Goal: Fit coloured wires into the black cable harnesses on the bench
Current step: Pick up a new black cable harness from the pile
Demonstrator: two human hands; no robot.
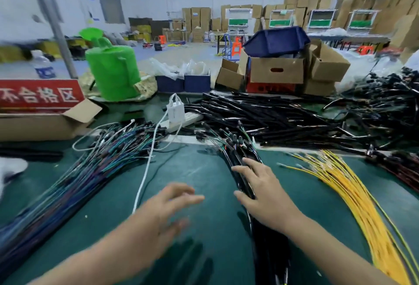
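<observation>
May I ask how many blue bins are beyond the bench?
3: two small bins side by side at centre; one large bin atop a cardboard box to their right. More may be hidden.

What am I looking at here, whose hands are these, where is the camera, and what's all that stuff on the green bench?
There is one picture, taken by a wide-angle camera worn on a person's head, looking forward and down. No machine: just two bare hands. The right hand lies open on a bundle of black cable harnesses in the middle of the green bench mat. The left hand, blurred, is open beside it and holds nothing. A sheaf of thin yellow wires lies to the right, a sheaf of blue and green wires to the left, and a bigger heap of black harnesses behind.
</observation>
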